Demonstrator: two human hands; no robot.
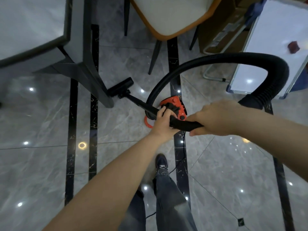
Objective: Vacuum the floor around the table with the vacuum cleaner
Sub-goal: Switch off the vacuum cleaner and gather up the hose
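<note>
The vacuum cleaner [173, 106] looked light, its stiff wand [141, 103] gripped by the left hand [164, 120] ahead of the right hand [216, 118], which clasped the bendy hose [233, 58].

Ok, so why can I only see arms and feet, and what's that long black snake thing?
The camera sits on the person's head and looks down, so you see only their arms, legs and a shoe. The "snake" is the vacuum cleaner's hose. It loops back to the orange vacuum cleaner on the shiny floor. The left hand and right hand both grip the black wand. Its brush head sits on the floor beside the table's leg. A chair stands behind.
</note>
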